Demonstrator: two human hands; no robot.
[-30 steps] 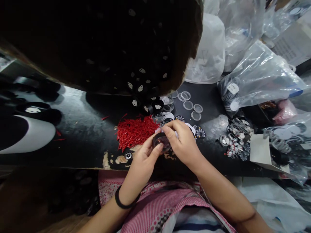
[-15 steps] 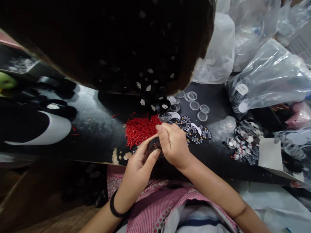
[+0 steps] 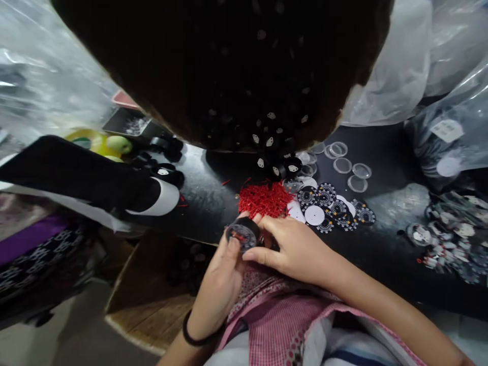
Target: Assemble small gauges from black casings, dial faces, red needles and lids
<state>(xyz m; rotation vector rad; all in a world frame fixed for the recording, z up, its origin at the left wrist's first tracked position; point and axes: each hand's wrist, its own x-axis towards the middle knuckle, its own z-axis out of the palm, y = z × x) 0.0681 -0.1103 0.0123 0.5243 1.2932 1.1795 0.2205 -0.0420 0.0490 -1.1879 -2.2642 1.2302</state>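
A small round black gauge (image 3: 248, 229) with a clear front and some red showing inside is between my two hands, above the table's near edge. My left hand (image 3: 221, 279) pinches it from below, its thumb across the clear face. My right hand (image 3: 295, 244) grips the right side with bent fingers and thumb. Just beyond lies a heap of thin red pointers (image 3: 265, 198). To its right are black printed dial discs (image 3: 339, 207) and a white disc (image 3: 314, 215). Clear round covers (image 3: 342, 165) lie farther back.
A large dark container (image 3: 229, 76) overhangs the table, black housings (image 3: 278, 170) spilling at its mouth. Plastic bags (image 3: 450, 137) and a pile of loose parts (image 3: 453, 236) are at right. At left are a yellow item (image 3: 91, 142) and a bent black-and-white sheet (image 3: 163, 195).
The view has swung left. The gauge has tilted so its clear face shows towards me. My right hand has shifted from its top to its right side.
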